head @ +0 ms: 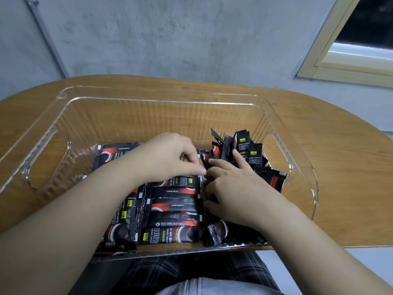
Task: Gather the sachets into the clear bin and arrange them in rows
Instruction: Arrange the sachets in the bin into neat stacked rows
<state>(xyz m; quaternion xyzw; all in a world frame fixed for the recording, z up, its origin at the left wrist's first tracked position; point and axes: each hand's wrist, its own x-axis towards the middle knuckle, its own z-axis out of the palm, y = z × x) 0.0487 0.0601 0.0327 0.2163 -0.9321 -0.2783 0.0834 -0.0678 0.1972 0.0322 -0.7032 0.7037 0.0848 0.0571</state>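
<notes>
Most of the gathering looks done, judging by how things lie: your rounded wooden worktop (340,171) shows no stray packets, and the large clear ribbed plastic bin (89,116) sitting on it holds them all in its near half. You seem to be at the arranging step.

The flat black-and-red instant coffee sachets (174,198) on the near left lie stacked in tidy crosswise rows, glossy and thin, with yellow logo squares. The smaller bunch of upright sachets (244,152) at the right end leans unevenly against the bin wall, some tilted, one lying loose beside them.

Your left hand (168,156) has its fingers curled down onto the row's far edge; whether that grip pinches a packet, I cannot tell. Your right hand (234,188) rests with fingers spread, index finger touching the standing bunch.

Next, you will likely need to lay those uprights flat and square them into a second row.
</notes>
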